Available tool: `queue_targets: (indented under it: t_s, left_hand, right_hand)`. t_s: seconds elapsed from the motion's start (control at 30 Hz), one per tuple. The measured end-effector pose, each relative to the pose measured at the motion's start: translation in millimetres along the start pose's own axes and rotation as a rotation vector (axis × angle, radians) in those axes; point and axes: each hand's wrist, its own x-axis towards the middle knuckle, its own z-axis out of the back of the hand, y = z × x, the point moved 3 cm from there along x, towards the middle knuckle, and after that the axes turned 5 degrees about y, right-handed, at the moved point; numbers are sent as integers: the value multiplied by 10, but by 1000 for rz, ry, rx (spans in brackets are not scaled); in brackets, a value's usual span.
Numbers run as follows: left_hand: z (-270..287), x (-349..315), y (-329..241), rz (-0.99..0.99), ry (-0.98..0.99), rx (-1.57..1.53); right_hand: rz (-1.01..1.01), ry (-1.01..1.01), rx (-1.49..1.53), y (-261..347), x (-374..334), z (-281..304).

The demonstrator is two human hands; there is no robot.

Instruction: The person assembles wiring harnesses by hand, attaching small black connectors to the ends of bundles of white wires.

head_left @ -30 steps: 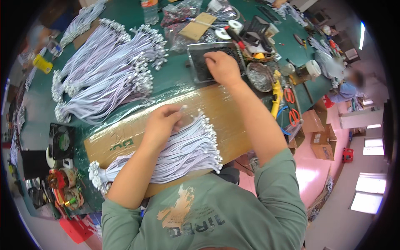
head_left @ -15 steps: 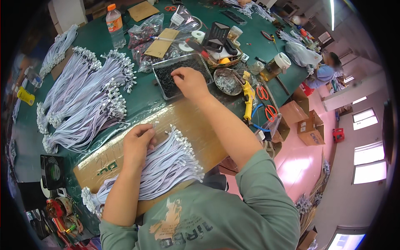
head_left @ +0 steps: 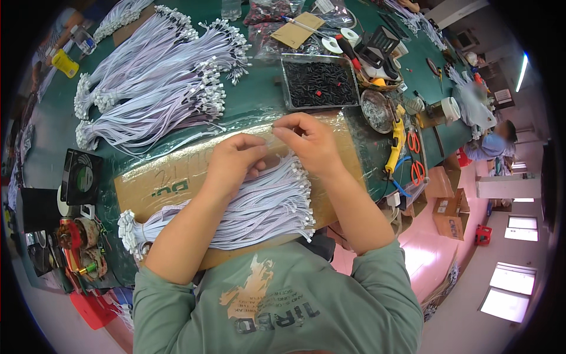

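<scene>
My left hand is closed, its thumb and forefinger pinching the white connector end of a flat cable; the fingers hide most of it. Close beside it, my right hand pinches with thumb and forefinger near that end. What sits between the right fingertips is too small to make out. Under both hands lies a bundle of white flat cables with white connectors, on a brown cardboard sheet. Beyond the right hand stands a clear tray of small black sleeve-like pieces, with a few red bits among them.
Several more cable bundles lie at the left on the green table. To the right are a metal dish, a yellow glue gun and orange-handled scissors. A small black fan stands near the left edge.
My right hand has left the black pieces in the tray and come back beside the left hand. The left hand has moved slightly away from me, and the head view has shifted.
</scene>
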Motion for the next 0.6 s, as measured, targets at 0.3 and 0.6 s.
queue_targets:
  t_s: [0.3, 0.6]
  left_hand:
    - [23, -15, 7, 7, -4, 20]
    - [32, -10, 17, 2, -13, 14]
  right_hand:
    - [-11, 25, -25, 11, -25, -15]
    - [-9, 51, -80, 2, 24, -8]
